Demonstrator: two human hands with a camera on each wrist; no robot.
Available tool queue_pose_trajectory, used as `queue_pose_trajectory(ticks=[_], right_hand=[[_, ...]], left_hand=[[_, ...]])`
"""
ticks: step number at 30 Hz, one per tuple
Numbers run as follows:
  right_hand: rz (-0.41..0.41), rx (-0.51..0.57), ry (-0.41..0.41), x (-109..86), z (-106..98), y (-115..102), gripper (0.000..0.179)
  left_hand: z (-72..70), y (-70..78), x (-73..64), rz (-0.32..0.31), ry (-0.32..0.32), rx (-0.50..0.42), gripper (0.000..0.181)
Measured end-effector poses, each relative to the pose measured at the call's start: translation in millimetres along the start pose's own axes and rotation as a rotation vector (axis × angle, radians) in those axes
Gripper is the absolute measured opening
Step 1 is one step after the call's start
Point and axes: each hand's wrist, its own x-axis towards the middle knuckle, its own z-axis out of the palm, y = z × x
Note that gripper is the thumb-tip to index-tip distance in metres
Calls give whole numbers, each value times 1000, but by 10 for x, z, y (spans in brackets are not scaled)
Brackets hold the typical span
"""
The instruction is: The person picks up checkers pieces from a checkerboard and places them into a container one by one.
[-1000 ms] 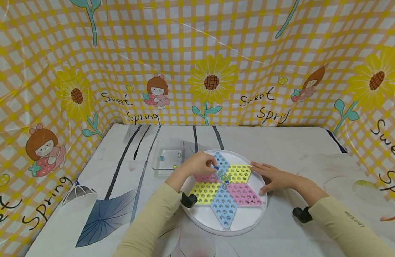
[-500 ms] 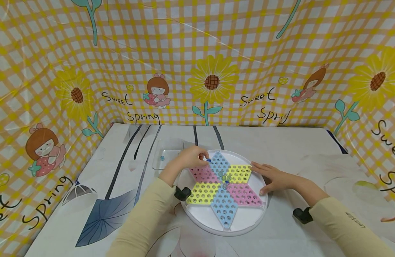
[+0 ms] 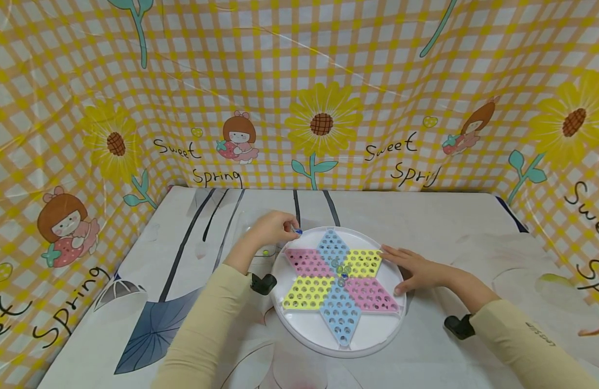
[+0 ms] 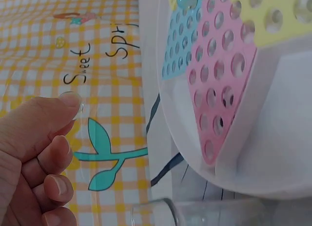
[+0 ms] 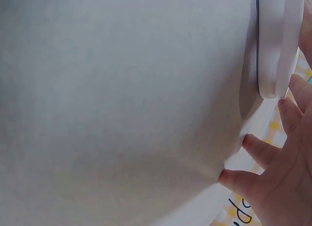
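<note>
Blue marble (image 3: 298, 232) pokes out from the pinching left hand (image 3: 274, 227).

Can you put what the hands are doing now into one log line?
left grip: pinches blue-streaked marble | right grip: spread at rim of Chinese checkers board | board centre: clustered marbles

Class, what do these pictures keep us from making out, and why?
Head view: much of the clear box, behind the left hand.
Head view: the number of marbles on the board, too small.
Left wrist view: much of the board, cut off at top and right.
</note>
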Motion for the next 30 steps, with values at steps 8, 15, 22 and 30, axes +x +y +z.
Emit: queue_pose_trajectory(ticks=[8,15,22,30], right_hand=[[11,9,-2,5,-3,-11,91],[0,-5,-1,14,1,18,91],[-2,0,-3,13,1,9,91],[10,9,-11,21,7,42,91]], left_hand=[[-118,-122,-90,-27,43,2,21],[-231,-257,-158,-46,61,-14,19],[-287,-411,-247,-102,75,-40,18],[-285,-567,-292,-154,58,0,16]])
